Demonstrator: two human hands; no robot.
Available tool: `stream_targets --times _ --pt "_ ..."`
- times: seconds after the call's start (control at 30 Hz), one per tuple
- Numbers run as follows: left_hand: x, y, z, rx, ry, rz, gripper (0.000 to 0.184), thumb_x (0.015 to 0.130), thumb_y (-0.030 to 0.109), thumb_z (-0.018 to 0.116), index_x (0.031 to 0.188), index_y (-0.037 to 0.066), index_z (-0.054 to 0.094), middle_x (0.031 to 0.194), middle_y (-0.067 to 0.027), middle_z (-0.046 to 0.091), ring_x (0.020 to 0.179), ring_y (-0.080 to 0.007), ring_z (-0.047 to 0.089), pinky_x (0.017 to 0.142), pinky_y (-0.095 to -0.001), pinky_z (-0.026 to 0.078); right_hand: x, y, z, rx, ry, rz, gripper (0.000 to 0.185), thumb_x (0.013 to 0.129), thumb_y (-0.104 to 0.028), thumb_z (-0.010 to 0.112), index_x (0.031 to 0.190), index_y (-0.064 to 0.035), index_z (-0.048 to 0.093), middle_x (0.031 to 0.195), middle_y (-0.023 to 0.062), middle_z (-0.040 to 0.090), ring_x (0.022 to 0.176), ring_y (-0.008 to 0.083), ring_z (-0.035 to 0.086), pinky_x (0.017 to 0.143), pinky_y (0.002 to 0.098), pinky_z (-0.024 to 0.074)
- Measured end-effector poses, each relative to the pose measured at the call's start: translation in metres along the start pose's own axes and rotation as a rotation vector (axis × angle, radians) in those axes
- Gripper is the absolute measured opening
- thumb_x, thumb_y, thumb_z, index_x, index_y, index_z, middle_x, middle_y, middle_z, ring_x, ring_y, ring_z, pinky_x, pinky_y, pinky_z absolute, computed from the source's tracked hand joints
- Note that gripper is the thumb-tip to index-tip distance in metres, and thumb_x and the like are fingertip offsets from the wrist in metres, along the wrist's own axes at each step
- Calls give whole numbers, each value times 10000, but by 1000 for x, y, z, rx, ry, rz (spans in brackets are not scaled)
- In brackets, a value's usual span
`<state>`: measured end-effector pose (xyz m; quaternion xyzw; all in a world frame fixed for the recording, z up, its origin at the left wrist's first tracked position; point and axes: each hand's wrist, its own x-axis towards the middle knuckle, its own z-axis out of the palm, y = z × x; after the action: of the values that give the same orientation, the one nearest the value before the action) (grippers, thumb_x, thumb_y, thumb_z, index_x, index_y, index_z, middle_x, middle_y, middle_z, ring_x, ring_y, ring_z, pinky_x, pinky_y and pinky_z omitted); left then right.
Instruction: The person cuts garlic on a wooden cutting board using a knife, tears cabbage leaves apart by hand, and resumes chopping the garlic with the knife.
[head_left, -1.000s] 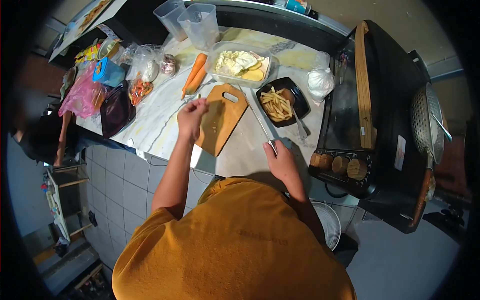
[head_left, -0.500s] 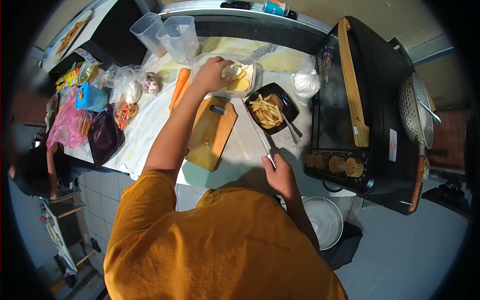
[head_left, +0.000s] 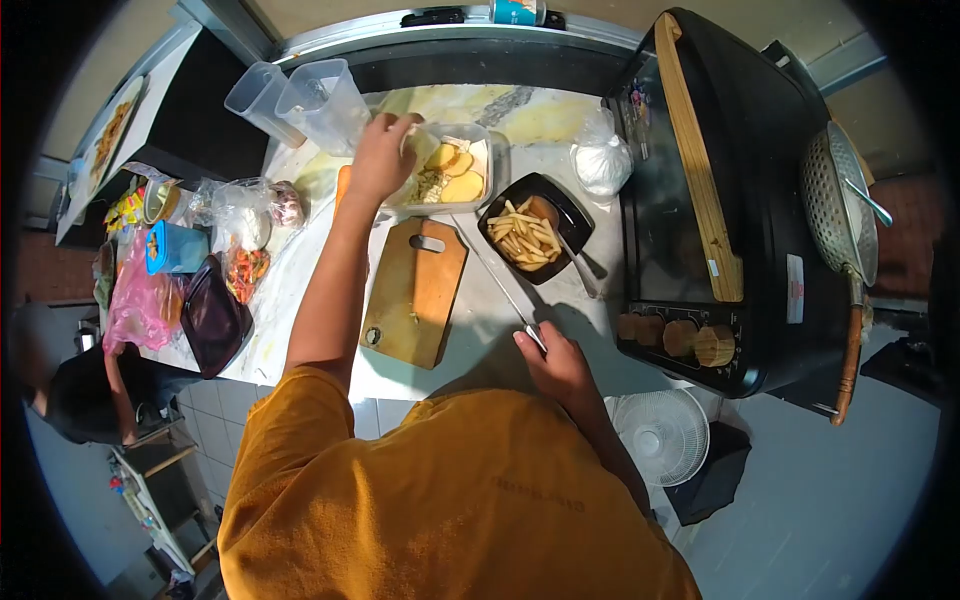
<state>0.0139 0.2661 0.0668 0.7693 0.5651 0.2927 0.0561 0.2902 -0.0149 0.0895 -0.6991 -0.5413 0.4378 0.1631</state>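
Observation:
My right hand (head_left: 558, 362) is closed round the handle of a knife (head_left: 507, 285), whose blade points away from me, right of the wooden cutting board (head_left: 432, 300). My left hand (head_left: 385, 158) is over the left side of a clear plastic container (head_left: 497, 165). Its fingers curl over something pale and partly hidden that I cannot make out. Yellow slices (head_left: 463, 187), like potato, and small pale chopped pieces lie in the container. To its right stands a black bowl (head_left: 573, 215) of cut fries (head_left: 524, 236), with a metal utensil (head_left: 583, 268) leaning in it.
A black oven (head_left: 770, 200) stands at right, with a perforated ladle (head_left: 826, 200) on it. Behind the container are two plastic pitchers (head_left: 325, 105) and a tied bag of white powder (head_left: 602, 165). Bags and a blue tub (head_left: 178, 247) crowd the left. Another person (head_left: 95, 390) is at far left.
My left hand has moved left from above the container's middle to its left side, uncovering the slices. My right hand still holds the knife low. The view has shifted slightly.

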Motion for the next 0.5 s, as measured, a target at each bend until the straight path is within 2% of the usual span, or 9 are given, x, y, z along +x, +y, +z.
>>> stream_targets --times 0.07,0.1,0.17,0.27,0.4,0.47,0.5 --pt "2 -3 8 12 -112 261 329 749 125 708 1078 128 714 1132 -124 600 1069 -339 564 933 -425 485 -1 -5 -1 -6 -1 -11 449 963 -435 578 904 9 538 810 241 628 801 439 628 702 449 475" --pt "1 3 7 14 -112 260 329 749 125 708 1078 128 714 1132 -124 600 1069 -339 564 933 -425 485 0 -5 -1 -6 -3 -13 449 963 -435 578 904 9 538 810 241 628 801 439 628 702 449 475" --pt "-2 19 8 256 -148 205 345 736 187 718 1079 158 731 1192 -111 556 1156 -315 499 950 -436 445 0 -4 -3 15 -17 -2 444 962 -430 581 902 8 536 806 238 626 800 440 624 701 449 474" --pt "-1 33 16 312 -225 114 392 717 245 730 1106 193 733 1254 -105 500 1224 -307 426 969 -446 395 -1 0 -6 9 5 2 439 963 -424 583 898 7 533 789 226 620 777 420 626 694 441 472" --pt "3 36 13 323 -256 116 429 678 270 791 1093 190 721 1283 -138 458 1227 -334 407 1011 -457 362 -3 2 -12 30 19 -3 429 965 -414 585 893 5 533 761 212 610 738 390 624 680 432 470" --pt "4 30 11 208 -195 145 449 698 282 791 1135 214 719 1245 -117 491 1205 -326 434 994 -458 370 -4 1 -15 37 -24 36 446 964 -438 571 932 7 557 851 255 648 854 466 629 720 497 474" --pt "5 21 8 207 -199 143 449 698 282 791 1135 214 719 1245 -117 491 1205 -326 434 994 -458 370 -5 1 -16 37 -27 39 446 964 -438 571 932 7 557 851 255 648 854 466 629 720 497 474"
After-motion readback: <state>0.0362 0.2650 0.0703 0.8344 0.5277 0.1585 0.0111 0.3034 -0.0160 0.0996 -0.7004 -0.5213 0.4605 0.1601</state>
